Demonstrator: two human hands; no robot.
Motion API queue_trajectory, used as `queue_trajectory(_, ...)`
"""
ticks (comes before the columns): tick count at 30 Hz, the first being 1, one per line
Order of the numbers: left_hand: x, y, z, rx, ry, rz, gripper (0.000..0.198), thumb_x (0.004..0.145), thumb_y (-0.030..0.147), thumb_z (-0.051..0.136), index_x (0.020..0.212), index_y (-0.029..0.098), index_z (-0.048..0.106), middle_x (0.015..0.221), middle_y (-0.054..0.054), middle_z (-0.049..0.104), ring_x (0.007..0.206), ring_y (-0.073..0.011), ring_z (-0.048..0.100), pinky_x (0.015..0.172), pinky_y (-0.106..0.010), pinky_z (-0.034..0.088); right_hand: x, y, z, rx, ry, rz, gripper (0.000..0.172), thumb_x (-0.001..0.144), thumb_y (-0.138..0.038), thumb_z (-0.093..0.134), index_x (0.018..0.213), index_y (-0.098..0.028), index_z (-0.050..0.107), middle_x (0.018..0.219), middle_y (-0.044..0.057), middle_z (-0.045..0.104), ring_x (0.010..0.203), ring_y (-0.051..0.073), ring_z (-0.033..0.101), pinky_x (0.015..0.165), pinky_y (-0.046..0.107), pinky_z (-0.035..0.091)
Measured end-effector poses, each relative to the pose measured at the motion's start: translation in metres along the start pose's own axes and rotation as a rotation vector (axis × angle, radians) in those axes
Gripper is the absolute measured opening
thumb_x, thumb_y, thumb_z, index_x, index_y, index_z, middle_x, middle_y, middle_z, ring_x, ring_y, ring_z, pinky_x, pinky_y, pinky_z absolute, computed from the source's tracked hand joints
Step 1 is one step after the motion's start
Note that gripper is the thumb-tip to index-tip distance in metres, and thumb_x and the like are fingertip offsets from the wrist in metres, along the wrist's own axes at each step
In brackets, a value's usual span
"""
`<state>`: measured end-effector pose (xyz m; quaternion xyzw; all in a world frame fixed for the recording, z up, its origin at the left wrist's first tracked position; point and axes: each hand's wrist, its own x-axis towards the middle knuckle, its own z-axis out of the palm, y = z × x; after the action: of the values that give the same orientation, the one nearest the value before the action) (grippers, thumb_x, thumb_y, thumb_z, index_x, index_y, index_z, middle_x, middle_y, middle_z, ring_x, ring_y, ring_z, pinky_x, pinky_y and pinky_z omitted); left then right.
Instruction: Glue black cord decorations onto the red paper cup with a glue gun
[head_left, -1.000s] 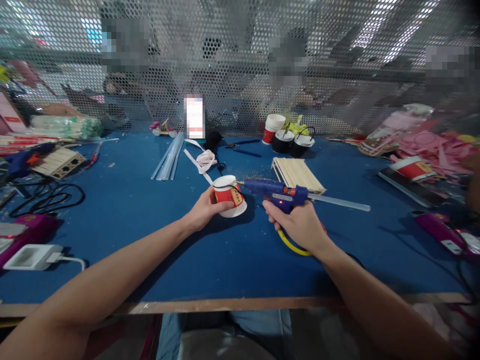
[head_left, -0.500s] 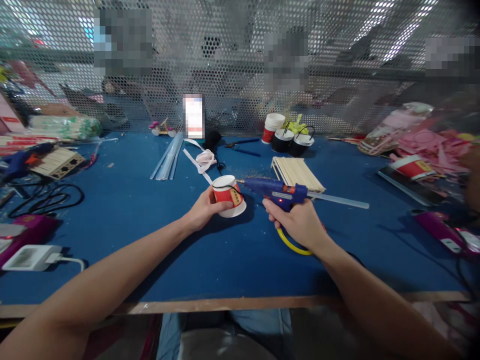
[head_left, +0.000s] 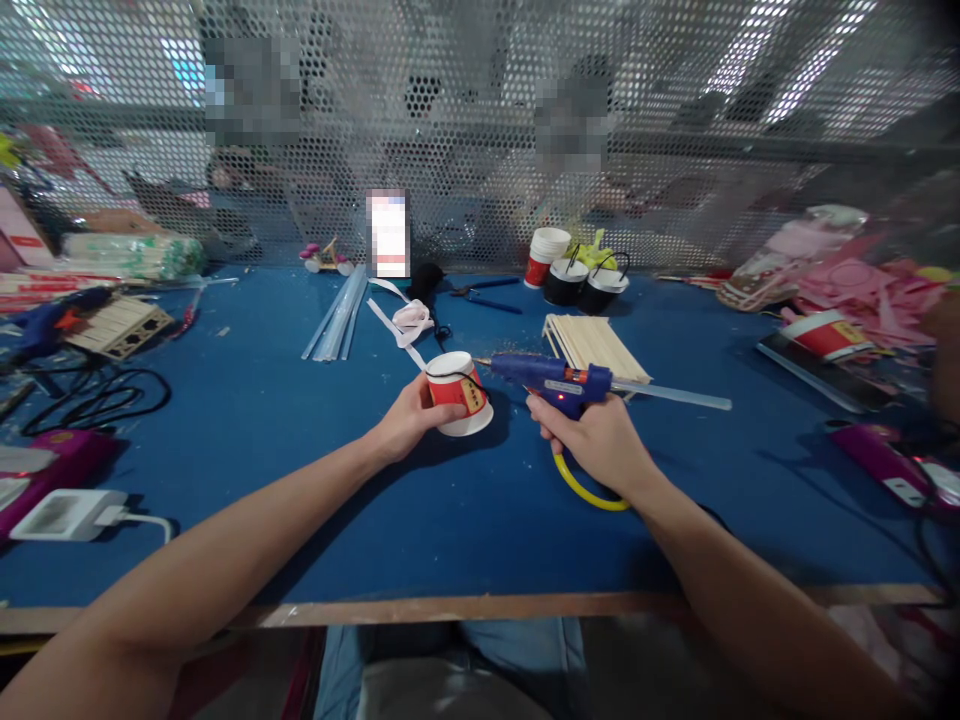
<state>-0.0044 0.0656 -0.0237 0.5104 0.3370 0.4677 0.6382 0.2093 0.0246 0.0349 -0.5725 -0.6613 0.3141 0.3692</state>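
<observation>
My left hand (head_left: 412, 418) is closed around a red and white paper cup (head_left: 457, 396), which is upside down and slightly tilted over the blue table. A thin black cord (head_left: 469, 379) runs across the cup's upper side. In my right hand (head_left: 592, 440) is a blue hot glue gun (head_left: 551, 378), its small light lit red. The gun's nozzle points left and is close to the cup's upper right edge; whether it touches, I cannot tell. A clear glue stick (head_left: 671, 394) sticks out of the gun's back. Below the grip curves a yellow cable (head_left: 589, 492).
Behind the gun stands a small wooden-stick stand (head_left: 596, 348). Glue sticks (head_left: 334, 315), white ribbon (head_left: 411, 320), pliers (head_left: 487, 295) and black-wrapped cups (head_left: 566, 283) lie farther back. Purple power strips (head_left: 874, 460) flank both sides. A perforated metal screen (head_left: 480, 130) closes the back.
Little differs. The glue stick reaches slightly less far out of the gun's back. Both hands keep nearly the same place on the cup and the gun.
</observation>
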Motion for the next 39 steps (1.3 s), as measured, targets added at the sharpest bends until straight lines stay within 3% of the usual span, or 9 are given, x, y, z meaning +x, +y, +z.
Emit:
queue_trajectory(5, 0.000, 0.001, 0.002, -0.029, 0.009, 0.013, 0.050, 0.064, 0.019, 0.072, 0.110, 0.014, 0.052, 0.107, -0.010, 0.061, 0.099, -0.0236, 0.059, 0.093, -0.042, 0.041, 0.005, 0.000, -0.010, 0.219, -0.023, -0.018, 0.024, 0.077, -0.040, 0.060, 0.079, -0.016, 0.060, 0.047, -0.005, 0.049, 0.038, 0.008, 0.044, 0.040, 0.022, 0.040)
queue_trajectory(10, 0.000, -0.001, 0.003, -0.061, 0.029, 0.037, 0.054, 0.064, 0.019, 0.072, 0.114, 0.017, 0.050, 0.109, -0.009, 0.061, 0.099, -0.0237, 0.059, 0.092, -0.042, 0.042, 0.023, 0.011, -0.039, 0.234, 0.230, 0.010, 0.025, 0.069, -0.041, 0.068, 0.068, -0.016, 0.060, 0.059, 0.001, 0.061, 0.054, 0.012, 0.056, 0.053, 0.025, 0.046)
queue_trajectory(13, 0.000, -0.001, 0.003, -0.042, 0.030, 0.037, 0.056, 0.064, 0.020, 0.073, 0.115, 0.018, 0.050, 0.108, -0.008, 0.062, 0.098, -0.0237, 0.059, 0.091, -0.042, 0.044, 0.042, 0.019, -0.059, -0.012, 0.392, 0.058, 0.033, 0.068, -0.049, 0.065, 0.072, -0.016, 0.061, 0.069, 0.004, 0.065, 0.060, 0.017, 0.060, 0.053, 0.027, 0.046)
queue_trajectory(19, -0.001, 0.001, 0.003, -0.030, 0.002, 0.054, 0.055, 0.064, 0.021, 0.072, 0.115, 0.019, 0.051, 0.107, -0.007, 0.063, 0.097, -0.0229, 0.059, 0.090, -0.040, 0.045, 0.079, 0.027, -0.076, -0.700, 0.310, 0.270, 0.041, 0.079, -0.051, 0.048, 0.064, -0.015, 0.061, 0.056, 0.009, 0.063, 0.064, 0.024, 0.062, 0.057, 0.030, 0.042)
queue_trajectory(28, -0.002, 0.001, 0.004, -0.025, 0.002, 0.038, 0.057, 0.064, 0.021, 0.072, 0.116, 0.019, 0.050, 0.109, -0.008, 0.062, 0.100, -0.0240, 0.059, 0.091, -0.041, 0.044, 0.091, 0.049, -0.068, -0.859, 0.284, 0.350, 0.042, 0.079, -0.051, 0.046, 0.084, -0.015, 0.068, 0.087, 0.015, 0.068, 0.085, 0.028, 0.062, 0.068, 0.035, 0.043)
queue_trajectory(30, -0.002, 0.002, 0.004, -0.029, 0.002, 0.042, 0.057, 0.065, 0.021, 0.072, 0.117, 0.019, 0.050, 0.110, -0.008, 0.062, 0.100, -0.0233, 0.059, 0.091, -0.040, 0.043, 0.086, 0.045, -0.066, -0.846, 0.370, 0.277, 0.038, 0.078, -0.048, 0.051, 0.088, -0.015, 0.067, 0.091, 0.016, 0.066, 0.086, 0.029, 0.061, 0.069, 0.037, 0.044)
queue_trajectory(33, -0.002, 0.003, 0.004, -0.024, 0.002, 0.045, 0.057, 0.065, 0.021, 0.072, 0.117, 0.019, 0.050, 0.110, -0.009, 0.062, 0.099, -0.0233, 0.059, 0.091, -0.040, 0.043, 0.070, 0.029, -0.053, -0.725, 0.483, -0.056, 0.030, 0.080, -0.040, 0.052, 0.083, -0.014, 0.065, 0.090, 0.014, 0.064, 0.085, 0.025, 0.059, 0.072, 0.037, 0.043)
queue_trajectory(35, -0.003, 0.003, 0.004, -0.010, 0.004, 0.046, 0.056, 0.064, 0.021, 0.072, 0.116, 0.018, 0.051, 0.109, -0.009, 0.062, 0.099, -0.0237, 0.058, 0.091, -0.040, 0.043, 0.056, 0.013, -0.037, -0.495, 0.321, -0.274, 0.027, 0.081, -0.041, 0.052, 0.079, -0.017, 0.064, 0.081, 0.008, 0.064, 0.076, 0.019, 0.058, 0.070, 0.033, 0.044)
queue_trajectory(39, -0.006, 0.005, 0.006, 0.000, -0.031, 0.043, 0.055, 0.065, 0.019, 0.072, 0.115, 0.018, 0.051, 0.109, -0.008, 0.061, 0.099, -0.0221, 0.058, 0.092, -0.039, 0.041, 0.031, -0.010, 0.002, -0.209, -0.107, -0.450, 0.022, 0.075, -0.037, 0.064, 0.087, -0.019, 0.059, 0.088, 0.005, 0.061, 0.078, 0.016, 0.056, 0.069, 0.029, 0.044)
